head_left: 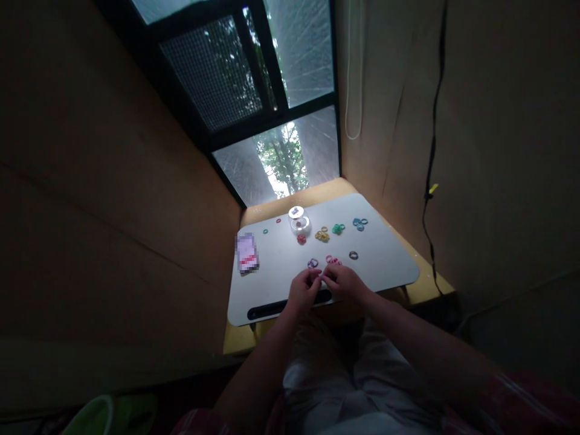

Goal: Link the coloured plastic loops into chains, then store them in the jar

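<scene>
My left hand [305,289] and my right hand [344,281] meet over the front of the white lap table [281,278]. Both are closed, with fingertips pinched together; whatever they hold is too small to make out. Just beyond them lie purple loops [312,263] and pink loops [333,260], like small elastic hair ties. A dark loop [353,255] rests to the right. Farther back sit red [301,240], yellow [322,235], green [338,229] and blue loops [360,224] in separate groups. Behind the red ones stands a clear round container [300,225] with a white label.
A phone [247,252] lies at the table's left side. Single green [265,231] and red loops [278,221] are near the back left. A black slot [267,310] runs along the front edge. Walls close in on both sides, with a window [281,157] behind.
</scene>
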The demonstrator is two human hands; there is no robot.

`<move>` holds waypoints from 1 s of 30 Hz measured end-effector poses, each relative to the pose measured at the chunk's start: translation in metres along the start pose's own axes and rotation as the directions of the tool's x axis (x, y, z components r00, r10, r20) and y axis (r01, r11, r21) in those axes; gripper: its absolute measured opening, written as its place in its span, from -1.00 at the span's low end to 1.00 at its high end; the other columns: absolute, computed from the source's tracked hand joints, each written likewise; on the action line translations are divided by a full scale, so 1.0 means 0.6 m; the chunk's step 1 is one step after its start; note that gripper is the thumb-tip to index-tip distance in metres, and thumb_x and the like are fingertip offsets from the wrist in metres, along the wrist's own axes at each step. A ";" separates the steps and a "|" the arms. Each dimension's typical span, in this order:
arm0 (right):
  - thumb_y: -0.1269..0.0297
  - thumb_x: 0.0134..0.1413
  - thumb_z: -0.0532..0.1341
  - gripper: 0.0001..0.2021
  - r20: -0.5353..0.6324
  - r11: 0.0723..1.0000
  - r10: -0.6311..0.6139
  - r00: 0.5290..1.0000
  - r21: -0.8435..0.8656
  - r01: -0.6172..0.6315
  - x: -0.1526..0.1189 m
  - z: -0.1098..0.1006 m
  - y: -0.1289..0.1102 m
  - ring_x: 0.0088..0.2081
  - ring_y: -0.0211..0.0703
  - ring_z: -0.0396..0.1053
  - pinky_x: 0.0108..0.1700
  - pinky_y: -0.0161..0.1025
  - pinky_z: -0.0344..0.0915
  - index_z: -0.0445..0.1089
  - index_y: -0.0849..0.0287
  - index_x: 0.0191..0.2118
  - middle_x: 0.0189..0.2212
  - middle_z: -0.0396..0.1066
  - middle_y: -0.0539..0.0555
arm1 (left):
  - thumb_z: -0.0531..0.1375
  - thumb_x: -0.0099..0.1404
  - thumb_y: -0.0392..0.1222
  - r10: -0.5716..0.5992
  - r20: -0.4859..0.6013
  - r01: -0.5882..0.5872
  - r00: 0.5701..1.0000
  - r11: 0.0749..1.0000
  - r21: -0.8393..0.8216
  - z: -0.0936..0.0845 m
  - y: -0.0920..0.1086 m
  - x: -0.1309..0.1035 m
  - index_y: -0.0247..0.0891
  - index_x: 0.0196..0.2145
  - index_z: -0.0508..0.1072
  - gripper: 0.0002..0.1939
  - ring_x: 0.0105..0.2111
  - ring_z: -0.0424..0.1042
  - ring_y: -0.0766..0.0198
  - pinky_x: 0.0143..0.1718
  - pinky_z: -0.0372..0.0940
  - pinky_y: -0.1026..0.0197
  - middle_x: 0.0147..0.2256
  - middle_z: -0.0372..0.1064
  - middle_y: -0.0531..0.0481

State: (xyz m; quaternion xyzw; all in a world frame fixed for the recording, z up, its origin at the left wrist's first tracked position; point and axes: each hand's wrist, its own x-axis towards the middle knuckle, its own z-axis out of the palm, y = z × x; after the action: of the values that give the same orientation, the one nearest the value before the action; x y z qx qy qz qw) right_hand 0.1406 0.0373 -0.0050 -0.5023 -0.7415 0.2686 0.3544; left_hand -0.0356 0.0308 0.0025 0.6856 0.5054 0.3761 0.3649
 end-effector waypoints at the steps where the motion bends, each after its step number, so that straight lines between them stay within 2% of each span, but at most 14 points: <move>1: 0.29 0.10 0.19 -0.87 -0.009 1.000 -0.002 1.000 -0.007 0.002 -0.001 0.001 -0.001 -0.48 -0.25 0.23 -0.41 -0.31 0.06 0.37 0.14 -0.45 -0.53 0.38 -0.03 | 0.19 0.29 -0.13 0.004 -0.004 -0.003 1.000 1.000 0.018 0.000 0.002 0.000 -0.26 -0.19 0.51 -0.80 -0.42 0.36 0.30 -0.34 0.26 0.26 -0.39 0.45 0.02; 6: 0.31 0.12 0.18 -0.89 -0.023 0.999 -0.018 1.000 -0.037 0.017 -0.006 0.000 -0.005 -0.46 -0.24 0.27 -0.39 -0.32 0.07 0.34 0.12 -0.43 -0.52 0.39 -0.03 | 0.16 0.31 -0.10 0.018 -0.024 -0.016 1.000 0.998 0.058 0.005 0.009 -0.006 -0.25 -0.35 0.42 -0.83 -0.47 0.30 0.32 -0.40 0.18 0.28 -0.48 0.35 0.09; 12: 0.19 0.20 0.16 -0.77 -0.028 0.994 -0.034 0.999 -0.101 0.031 -0.009 0.007 0.000 -0.48 -0.22 0.27 -0.41 -0.31 0.06 0.30 0.12 -0.46 -0.54 0.38 -0.03 | 0.12 0.34 -0.13 0.023 -0.078 -0.017 0.997 0.997 0.074 0.008 0.011 -0.012 -0.23 -0.33 0.37 -0.85 -0.46 0.29 0.30 -0.40 0.15 0.28 -0.46 0.34 0.09; 16: 0.17 0.23 0.13 -0.75 -0.019 0.990 -0.056 0.998 -0.130 0.053 -0.011 0.010 0.003 -0.47 -0.20 0.30 -0.40 -0.30 0.07 0.29 0.11 -0.46 -0.53 0.39 -0.01 | 0.13 0.31 -0.17 0.002 -0.107 0.008 0.994 0.996 0.089 0.009 0.012 -0.013 -0.22 -0.35 0.36 -0.90 -0.47 0.29 0.31 -0.40 0.14 0.28 -0.49 0.32 0.11; 25: 0.23 0.17 0.12 -0.80 0.004 0.986 -0.071 0.997 -0.149 0.071 -0.010 0.006 -0.003 -0.50 -0.21 0.25 -0.43 -0.28 0.05 0.25 0.10 -0.47 -0.56 0.34 -0.02 | 0.14 0.27 -0.22 0.007 -0.103 0.005 0.995 0.994 0.109 0.009 0.007 -0.011 -0.22 -0.36 0.36 -0.94 -0.49 0.28 0.33 -0.42 0.12 0.28 -0.51 0.31 0.13; 30: 0.22 0.17 0.11 -0.79 0.004 0.985 -0.054 0.999 -0.162 0.054 -0.010 0.006 -0.005 -0.48 -0.20 0.25 -0.42 -0.28 0.04 0.23 0.10 -0.48 -0.55 0.33 -0.02 | 0.16 0.28 -0.18 0.030 -0.069 -0.026 0.997 0.998 0.061 0.007 0.004 -0.012 -0.22 -0.34 0.39 -0.92 -0.48 0.30 0.32 -0.41 0.14 0.28 -0.49 0.33 0.12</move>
State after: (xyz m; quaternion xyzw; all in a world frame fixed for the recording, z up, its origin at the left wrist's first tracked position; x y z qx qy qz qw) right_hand 0.1372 0.0306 -0.0064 -0.5092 -0.7743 0.1978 0.3196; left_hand -0.0323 0.0228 0.0019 0.6899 0.5191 0.3894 0.3208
